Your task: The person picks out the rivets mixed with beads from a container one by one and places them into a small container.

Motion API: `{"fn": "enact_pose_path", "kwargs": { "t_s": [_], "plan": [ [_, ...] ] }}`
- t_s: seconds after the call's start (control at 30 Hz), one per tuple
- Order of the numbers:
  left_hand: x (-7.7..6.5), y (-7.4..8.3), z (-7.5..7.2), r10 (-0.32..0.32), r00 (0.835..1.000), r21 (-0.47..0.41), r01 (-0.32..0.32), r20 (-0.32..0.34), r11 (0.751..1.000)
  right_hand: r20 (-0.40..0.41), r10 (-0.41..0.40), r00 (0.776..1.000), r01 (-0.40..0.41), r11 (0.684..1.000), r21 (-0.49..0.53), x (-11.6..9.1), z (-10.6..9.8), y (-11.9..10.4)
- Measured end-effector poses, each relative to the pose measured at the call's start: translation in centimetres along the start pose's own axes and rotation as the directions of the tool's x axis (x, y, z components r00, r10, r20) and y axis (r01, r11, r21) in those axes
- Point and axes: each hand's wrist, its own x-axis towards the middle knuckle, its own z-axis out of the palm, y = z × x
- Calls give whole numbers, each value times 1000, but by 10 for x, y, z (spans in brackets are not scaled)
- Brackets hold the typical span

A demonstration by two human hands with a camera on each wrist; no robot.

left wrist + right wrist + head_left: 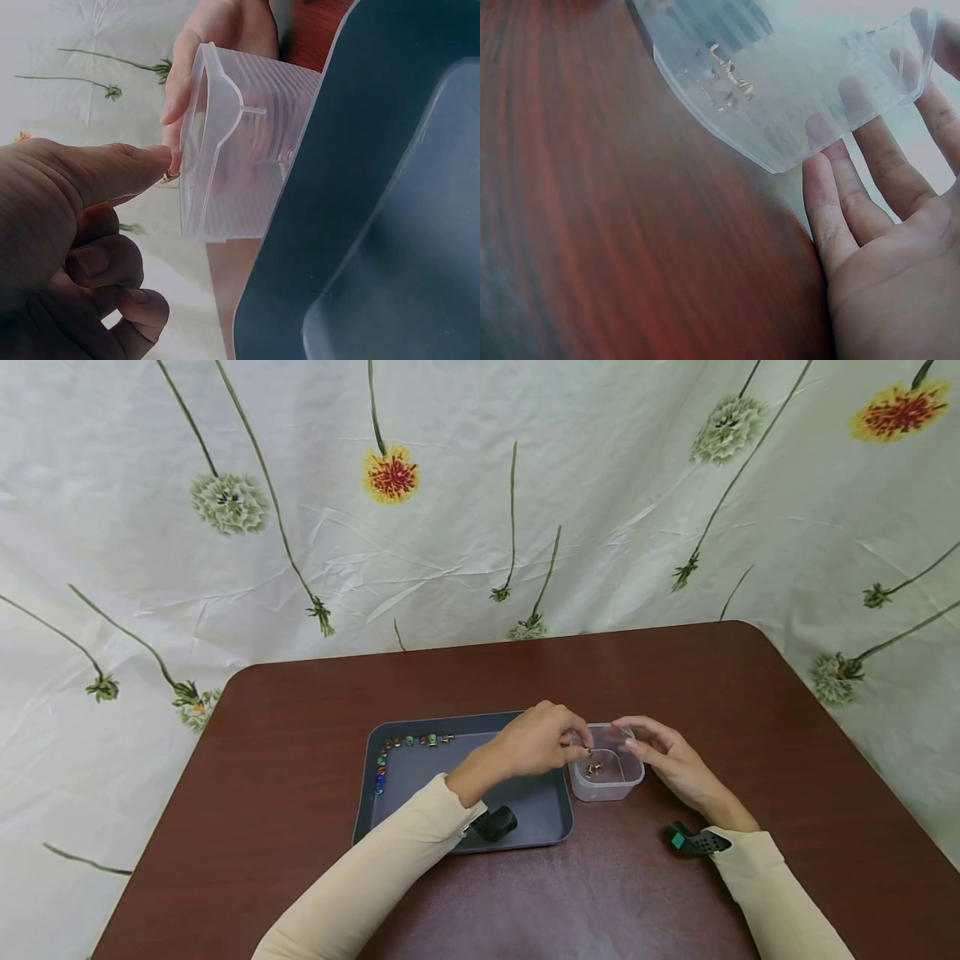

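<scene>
My left hand reaches across the tray to the near-left rim of a clear plastic container. Between its thumb and index finger it pinches a small gold-coloured bead, mostly hidden by the fingertips. The other left fingers are curled in. From the right side my right hand holds the container, with thumb and fingers about its rim and wall. More small gold-coloured pieces lie on the container's bottom. Colourful beads form an L-shaped line along the tray's far and left sides.
The grey-blue tray sits directly left of the container on a dark reddish-brown table. A flowered cloth hangs behind the table's far edge. Each wrist wears a black strap device.
</scene>
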Motion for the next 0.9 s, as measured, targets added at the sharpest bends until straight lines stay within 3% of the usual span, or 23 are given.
{"fn": "enact_pose_path", "kwargs": {
  "t_s": [0.33, 0.9],
  "plan": [
    [2, 3, 2, -9, 1000, 11, 9, 2, 1000, -27, 36, 999, -37, 999, -39, 0, 1, 0],
    [2, 1, 3, -5, 1000, 12, 5, -1, 1000, -25, 29, 999, -30, 999, -30, 1, 1, 0]
  ]
}}
